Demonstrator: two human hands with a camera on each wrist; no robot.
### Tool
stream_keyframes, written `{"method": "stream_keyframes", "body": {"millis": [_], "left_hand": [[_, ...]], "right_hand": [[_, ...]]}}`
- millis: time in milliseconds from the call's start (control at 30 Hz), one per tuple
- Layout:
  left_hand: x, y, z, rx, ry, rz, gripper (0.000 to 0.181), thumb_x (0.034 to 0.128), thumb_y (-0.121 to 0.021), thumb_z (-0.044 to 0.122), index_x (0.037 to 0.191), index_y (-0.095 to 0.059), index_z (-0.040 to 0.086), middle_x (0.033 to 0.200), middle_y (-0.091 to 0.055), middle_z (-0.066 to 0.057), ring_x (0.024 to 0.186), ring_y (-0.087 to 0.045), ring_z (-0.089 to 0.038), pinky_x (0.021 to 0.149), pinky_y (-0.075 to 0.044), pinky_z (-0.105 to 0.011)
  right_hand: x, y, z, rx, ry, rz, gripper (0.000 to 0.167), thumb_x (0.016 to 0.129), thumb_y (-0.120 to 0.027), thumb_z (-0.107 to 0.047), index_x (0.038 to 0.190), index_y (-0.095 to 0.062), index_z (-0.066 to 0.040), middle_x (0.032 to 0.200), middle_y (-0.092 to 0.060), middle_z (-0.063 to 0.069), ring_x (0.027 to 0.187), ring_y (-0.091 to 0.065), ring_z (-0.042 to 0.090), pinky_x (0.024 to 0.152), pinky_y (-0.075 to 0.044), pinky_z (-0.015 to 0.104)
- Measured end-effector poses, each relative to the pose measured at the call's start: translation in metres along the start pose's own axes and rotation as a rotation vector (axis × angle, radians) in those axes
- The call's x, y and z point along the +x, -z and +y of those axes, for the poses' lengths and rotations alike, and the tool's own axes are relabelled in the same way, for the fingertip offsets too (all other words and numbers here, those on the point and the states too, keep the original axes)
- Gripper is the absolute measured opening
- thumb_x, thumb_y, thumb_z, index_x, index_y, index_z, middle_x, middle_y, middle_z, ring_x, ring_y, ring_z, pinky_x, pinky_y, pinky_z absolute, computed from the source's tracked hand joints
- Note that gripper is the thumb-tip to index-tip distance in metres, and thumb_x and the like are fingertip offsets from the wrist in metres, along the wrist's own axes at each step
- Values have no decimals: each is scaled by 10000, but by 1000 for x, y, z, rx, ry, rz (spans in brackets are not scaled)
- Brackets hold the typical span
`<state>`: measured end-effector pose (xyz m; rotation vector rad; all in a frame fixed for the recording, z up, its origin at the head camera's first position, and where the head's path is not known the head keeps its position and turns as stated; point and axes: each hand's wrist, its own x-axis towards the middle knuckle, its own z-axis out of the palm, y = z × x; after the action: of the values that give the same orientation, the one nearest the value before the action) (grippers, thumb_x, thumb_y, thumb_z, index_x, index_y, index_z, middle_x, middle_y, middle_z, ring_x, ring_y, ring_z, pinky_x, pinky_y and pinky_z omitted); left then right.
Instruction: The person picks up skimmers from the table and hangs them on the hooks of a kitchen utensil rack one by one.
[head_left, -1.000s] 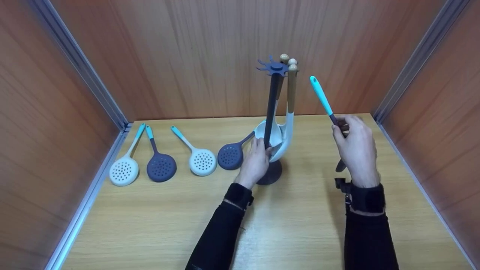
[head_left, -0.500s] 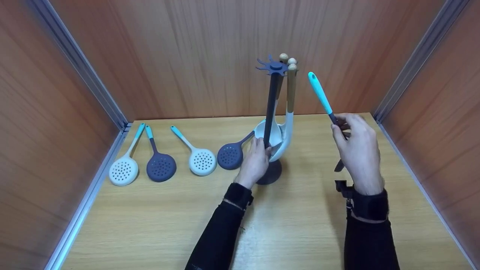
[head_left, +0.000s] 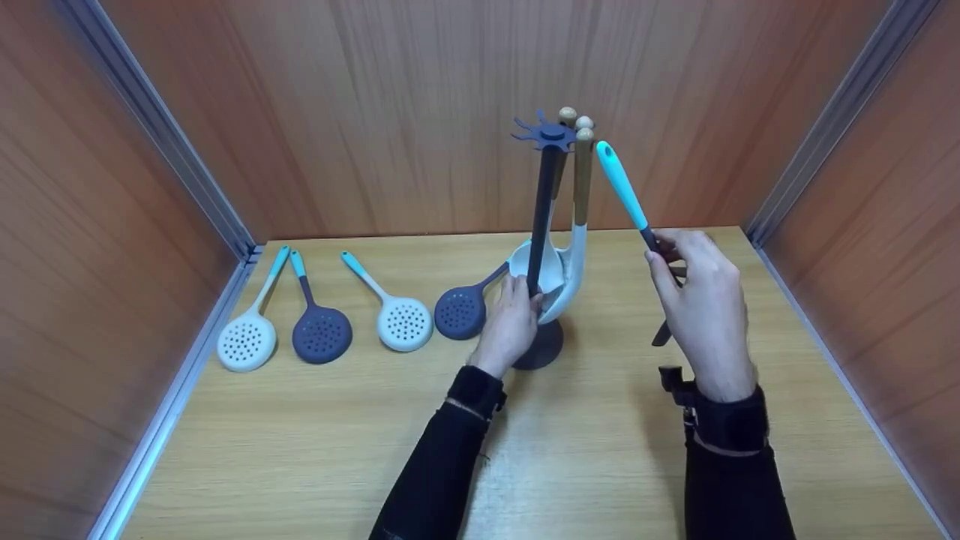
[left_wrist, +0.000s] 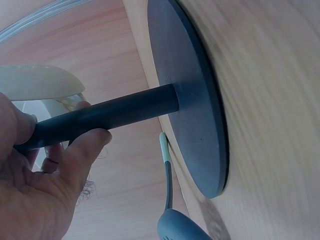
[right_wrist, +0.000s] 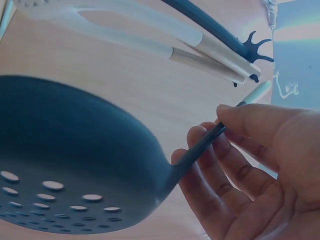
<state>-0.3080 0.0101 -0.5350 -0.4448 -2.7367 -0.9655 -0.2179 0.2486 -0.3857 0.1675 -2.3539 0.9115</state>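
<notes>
My left hand (head_left: 510, 326) grips the dark pole of a utensil stand (head_left: 544, 217), with thumb and fingers round it above the round base (left_wrist: 195, 110). Several pale utensils with wooden handles (head_left: 583, 176) hang from the hooked top; their heads partly overlap behind the pole. To the right of the stand, my right hand (head_left: 701, 307) pinches the dark shaft of a skimmer (right_wrist: 75, 140). Its turquoise handle end (head_left: 622, 184) points up and left, close to the hanging handles. The perforated head shows large in the right wrist view and is mostly hidden in the head view.
Left of the stand lie a white skimmer (head_left: 247, 342), a dark blue skimmer (head_left: 322, 334), another white skimmer (head_left: 405, 324) and another dark skimmer (head_left: 460, 312) near the base. Wooden panels (head_left: 420, 112) with metal corner strips enclose the table (head_left: 337, 457) at the back and sides.
My right hand has shifted left with the skimmer, and the turquoise handle has come nearer the stand and a little higher. The left hand and the stand have stayed in place.
</notes>
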Motion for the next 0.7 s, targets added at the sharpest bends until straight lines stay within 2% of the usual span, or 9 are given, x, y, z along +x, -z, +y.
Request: {"method": "stream_keyframes", "body": {"millis": [400, 500, 600, 633, 700], "left_hand": [[1, -1, 0, -11, 31, -17, 205, 1264, -534, 249, 1350, -615, 82, 1284, -593, -103, 976, -690, -210, 789, -664, -342], [1, -1, 0, 9, 18, -3, 209, 1262, -537, 245, 1343, -622, 73, 1280, -609, -113, 1015, -701, -236, 832, -677, -382], [1, -1, 0, 27, -1, 13, 213, 1256, -550, 233, 1338, -631, 53, 1272, -630, -136, 1064, -706, -273, 885, -683, -432], [0, -1, 0, 34, -6, 17, 214, 1255, -553, 230, 1335, -633, 48, 1269, -635, -142, 1077, -704, -281, 899, -681, -443], [1, -2, 0, 34, -3, 15, 215, 1256, -554, 233, 1342, -628, 51, 1282, -632, -140, 1086, -701, -281, 909, -682, -449]], "right_hand": [[-5, -6, -11, 30, 43, 36, 283, 1154, -751, -88, 1427, -798, -29, 1296, -806, 188, 1190, -822, 355, 992, -723, 540], [-6, -9, -10, 41, 64, 64, 292, 1154, -758, -117, 1430, -803, -33, 1281, -815, 186, 1178, -824, 342, 1014, -698, 277], [-6, -14, -10, 59, 83, 96, 303, 1149, -767, -133, 1431, -808, -30, 1259, -818, 193, 1154, -821, 336, 979, -542, 17], [-6, -15, -9, 67, 86, 105, 305, 1149, -768, -137, 1431, -810, -28, 1255, -818, 197, 1147, -819, 336, 964, -476, -33], [-6, -18, -9, 75, 92, 120, 307, 1146, -770, -132, 1432, -813, -27, 1253, -817, 204, 1135, -816, 343, 963, -447, -52]]}}
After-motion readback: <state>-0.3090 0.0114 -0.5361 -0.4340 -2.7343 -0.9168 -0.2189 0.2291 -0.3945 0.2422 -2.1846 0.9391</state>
